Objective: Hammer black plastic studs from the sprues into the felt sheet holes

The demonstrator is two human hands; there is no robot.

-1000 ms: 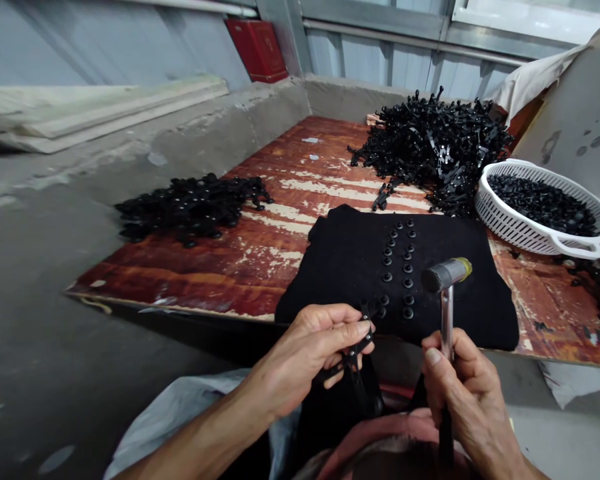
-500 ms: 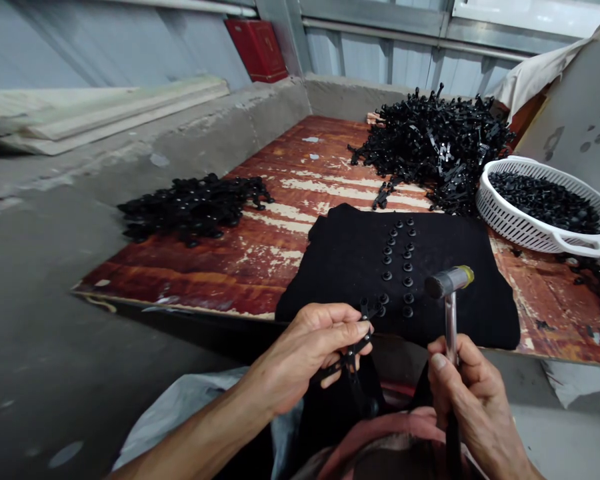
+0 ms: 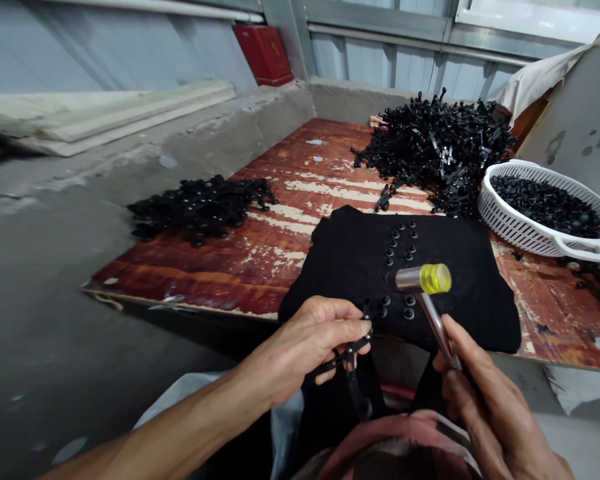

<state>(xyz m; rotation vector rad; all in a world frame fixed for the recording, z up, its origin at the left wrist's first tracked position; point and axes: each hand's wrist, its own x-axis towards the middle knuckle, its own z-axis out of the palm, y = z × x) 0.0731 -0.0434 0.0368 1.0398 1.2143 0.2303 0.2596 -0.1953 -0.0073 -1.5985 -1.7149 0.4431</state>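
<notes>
My left hand [image 3: 325, 340] is closed on a black jointed plastic part [image 3: 351, 353] with arms and small shiny rivets, at the near edge of a folded black cloth [image 3: 460, 260]. My right hand [image 3: 480, 393] grips the handle of a small mallet [image 3: 415, 279], whose metal head has a yellow translucent face turned to the right and a dark face to the left. The head hangs over the cloth and hides some pieces under it. Several small round black pieces [image 3: 409, 313] stand in two rough rows on the cloth.
A large heap of black jointed parts [image 3: 435, 150] lies at the back of the worn red-brown table [image 3: 230, 283]. To the right stands a white slotted basket [image 3: 510, 213] full of small black pieces. A flatter black pile [image 3: 195, 210] sits at the left, beside a concrete ledge [image 3: 180, 140].
The mallet's head has swung left and tilted, bringing its yellow face toward me. My right hand has changed its angle on the handle. My left hand stays nearly in place.
</notes>
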